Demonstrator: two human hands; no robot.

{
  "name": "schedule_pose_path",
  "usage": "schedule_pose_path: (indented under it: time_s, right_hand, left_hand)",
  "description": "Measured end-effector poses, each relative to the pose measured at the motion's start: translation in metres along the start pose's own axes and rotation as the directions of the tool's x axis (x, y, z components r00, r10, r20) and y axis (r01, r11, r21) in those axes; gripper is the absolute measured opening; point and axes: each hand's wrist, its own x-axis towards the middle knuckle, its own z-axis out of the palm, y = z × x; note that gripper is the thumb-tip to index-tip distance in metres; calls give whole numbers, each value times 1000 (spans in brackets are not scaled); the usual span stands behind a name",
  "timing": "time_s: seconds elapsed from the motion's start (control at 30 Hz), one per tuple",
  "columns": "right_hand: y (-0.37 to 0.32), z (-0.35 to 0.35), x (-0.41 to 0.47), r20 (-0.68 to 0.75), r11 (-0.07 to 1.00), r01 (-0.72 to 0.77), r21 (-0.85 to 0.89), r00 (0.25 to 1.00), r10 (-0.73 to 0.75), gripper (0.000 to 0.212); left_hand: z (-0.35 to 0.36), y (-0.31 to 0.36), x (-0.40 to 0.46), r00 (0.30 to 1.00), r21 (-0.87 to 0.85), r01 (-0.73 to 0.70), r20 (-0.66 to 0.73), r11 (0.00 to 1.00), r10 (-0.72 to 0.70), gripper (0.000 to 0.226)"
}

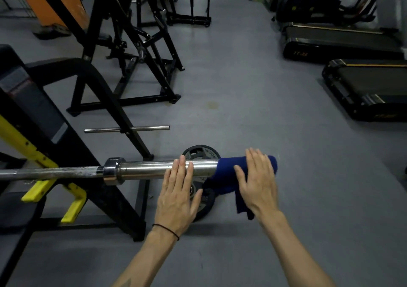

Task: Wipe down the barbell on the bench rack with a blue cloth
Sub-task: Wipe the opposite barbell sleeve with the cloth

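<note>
A steel barbell [141,169] lies across the black and yellow bench rack [41,154], its thick sleeve pointing right. A dark blue cloth [226,172] is draped over the sleeve's right end, one corner hanging down. My right hand [257,181] lies flat on the cloth with straight fingers, pressing it onto the sleeve. My left hand [178,196] rests with straight fingers on the bare sleeve just left of the cloth. A thin black band circles my left wrist.
A black weight plate [201,152] lies on the grey floor under the sleeve. A short steel peg [149,128] sticks out of the rack's rear leg. Black machine frames [132,44] stand behind, and treadmills [363,88] line the right side.
</note>
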Motion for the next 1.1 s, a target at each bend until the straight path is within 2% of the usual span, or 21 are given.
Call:
schedule_pose_path:
  time_s: [0.07, 0.1, 0.17, 0.23, 0.27, 0.3, 0.37, 0.43, 0.47, 0.53, 0.6, 0.63, 0.67, 0.73, 0.8, 0.83, 0.9, 0.97, 1.0, 1.03, 1.1]
  right_hand:
    - [-38, 10, -4, -51, 992, -106, 74, 993, 110, 87]
    - [-59, 16, -8, -42, 991, -71, 114, 996, 76, 86]
    - [-80, 18, -14, 17, 981, 136, 136, 990, -139, 78]
    - [-57, 10, -6, 68, 954, 290, 79, 953, -295, 71]
    - [-37, 5, -1, 71, 956, 291, 36, 953, -293, 69]
    - [-18, 2, 2, 49, 973, 231, 3, 972, -231, 70]
    - [-2, 0, 0, -15, 1000, 18, 5, 1000, -18, 75]
    - [-30, 12, -5, -77, 989, -147, 33, 986, 150, 78]
    - [-52, 18, -9, -79, 988, -143, 65, 986, 148, 78]
    - [-76, 24, -17, -13, 994, 41, 104, 999, -40, 78]
    - [-54, 15, -14, 64, 966, 251, 68, 965, -255, 74]
    - [-33, 10, -10, 65, 954, 299, 25, 952, -300, 72]
    - [-13, 6, -7, 39, 960, 280, -7, 959, -280, 70]
    - [3, 1, -8, -40, 997, 76, 20, 996, -75, 73]
    - [-26, 11, -11, -112, 990, -108, 89, 987, 117, 76]
    - [-50, 17, -13, -106, 983, -123, 135, 985, 138, 76]
    - [-80, 25, -20, -35, 984, 59, 170, 998, -54, 75]
    - [-65, 20, -19, 45, 954, 277, 115, 958, -283, 70]
    - [-47, 15, -16, 57, 941, 329, 77, 941, -333, 68]
    - [-27, 12, -12, 48, 945, 326, 37, 944, -328, 66]
    - [1, 5, -10, -33, 987, 158, 31, 987, -157, 65]
  left_hand:
    - [2, 3, 0, 1000, -15, 19, 2, 1000, -19, 75]
    - [2, 4, 0, 1000, -28, 24, 0, 999, -24, 75]
    - [2, 3, 0, 1000, -42, 17, -10, 999, -18, 73]
    - [2, -2, -1, 1000, -32, -5, -7, 999, 5, 73]
    - [1, -4, -1, 1000, -22, -16, 1, 1000, 16, 74]
    - [1, -4, -2, 1000, -11, -23, 10, 1000, 23, 75]
    - [0, -4, -2, 1000, 3, -20, 13, 1000, 20, 76]
    - [2, 0, -2, 1000, -6, -3, 6, 1000, 3, 76]
    - [3, 2, -4, 1000, -20, 10, 2, 1000, -10, 76]
    - [4, 5, -6, 1000, -50, 30, -4, 998, -30, 76]
    - [3, 7, -9, 1000, -65, 29, 1, 997, -29, 76]
    - [2, 7, -12, 1000, -67, 25, 4, 997, -25, 75]
    - [0, 7, -14, 1000, -67, 19, 8, 998, -19, 75]
    - [-5, 5, -15, 1000, -80, 8, -4, 997, -8, 70]
    - [-11, 1, -10, 999, -100, -10, -48, 995, 5, 63]
    - [-14, -2, -4, 998, -109, -21, -69, 994, 13, 59]
    - [-20, -11, 15, 997, -99, -25, -81, 995, 17, 56]
    - [-26, -21, 39, 998, -65, -4, -62, 998, 0, 59]
    - [-28, -27, 50, 998, -45, 23, -51, 999, -25, 61]
    - [-28, -32, 59, 998, -22, 53, -28, 998, -53, 64]
    - [-24, -40, 66, 993, 28, 106, 49, 994, -108, 69]
